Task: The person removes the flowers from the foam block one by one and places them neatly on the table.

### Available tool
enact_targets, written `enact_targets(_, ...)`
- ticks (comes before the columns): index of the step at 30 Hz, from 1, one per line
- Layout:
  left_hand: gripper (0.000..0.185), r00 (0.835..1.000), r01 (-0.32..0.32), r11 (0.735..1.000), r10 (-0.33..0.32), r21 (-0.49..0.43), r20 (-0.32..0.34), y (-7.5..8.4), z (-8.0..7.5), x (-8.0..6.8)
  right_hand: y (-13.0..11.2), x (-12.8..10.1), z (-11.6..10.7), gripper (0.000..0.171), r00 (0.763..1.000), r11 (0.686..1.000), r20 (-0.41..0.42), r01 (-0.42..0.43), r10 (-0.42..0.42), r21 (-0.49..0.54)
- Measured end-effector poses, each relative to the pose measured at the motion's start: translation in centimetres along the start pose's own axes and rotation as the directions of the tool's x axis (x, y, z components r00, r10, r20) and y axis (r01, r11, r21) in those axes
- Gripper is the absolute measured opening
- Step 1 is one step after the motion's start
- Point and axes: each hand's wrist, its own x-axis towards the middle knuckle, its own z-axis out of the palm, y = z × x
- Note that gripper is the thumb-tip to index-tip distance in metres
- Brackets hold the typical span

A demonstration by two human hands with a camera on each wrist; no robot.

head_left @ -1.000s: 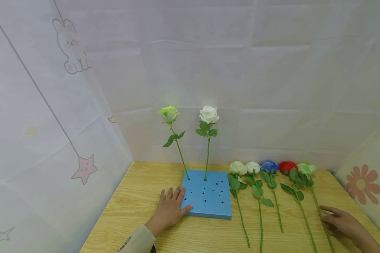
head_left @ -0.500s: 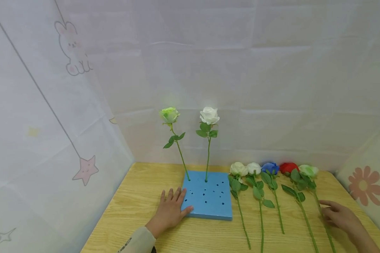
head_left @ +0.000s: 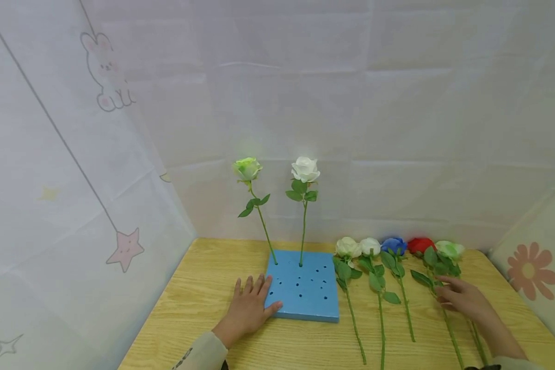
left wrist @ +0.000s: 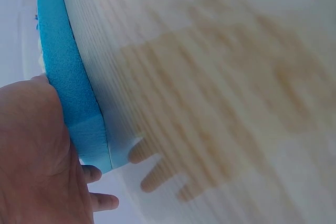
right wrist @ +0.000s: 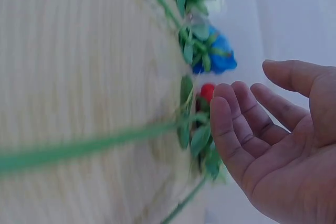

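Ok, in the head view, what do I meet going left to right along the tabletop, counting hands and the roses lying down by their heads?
Left hand → blue perforated block → cream rose → white rose → blue rose → red rose → pale green rose. Right hand left out: it overlaps the last two roses.

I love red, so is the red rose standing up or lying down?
Lying down: the red rose stretches along the table, outside the blue block.
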Motion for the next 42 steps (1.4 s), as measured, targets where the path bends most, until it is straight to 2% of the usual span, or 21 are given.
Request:
enact_targets(10, 0.085, 1.000, -0.004, 1.000, 0.004, 0.002, 0.002, 0.1, -0.3, -0.2, -2.8, 1.3, 3.3, 0.068, 0.998, 0.997, -0.007, 0.064, -0.063, 0.046)
enact_targets(17, 0.086, 1.000, 0.001, 1.000, -0.001, 0.008, -0.002, 0.2, -0.3, -0.1, -4.8, 2.0, 5.2, 0.061, 0.988, 0.987, -0.014, 0.152, -0.151, 0.050)
enact_targets(24, 0.085, 1.000, -0.007, 1.000, 0.007, 0.013, -0.010, 0.1, 0.0, 0.0, -6.4, 2.9, 6.9, 0.061, 0.987, 0.984, -0.013, 0.162, -0.161, 0.078)
enact_targets(30, 0.085, 1.000, 0.002, 1.000, -0.002, 0.005, 0.013, 0.1, -0.3, -0.1, -7.7, 3.7, 8.2, 0.059, 0.983, 0.976, -0.008, 0.181, -0.182, 0.119)
enact_targets(42, 0.084, 1.000, 0.000, 1.000, 0.000, -0.005, 0.009, 0.3, -0.6, -0.3, -10.5, 4.8, 10.1, 0.063, 0.976, 0.968, -0.018, 0.218, -0.218, 0.123)
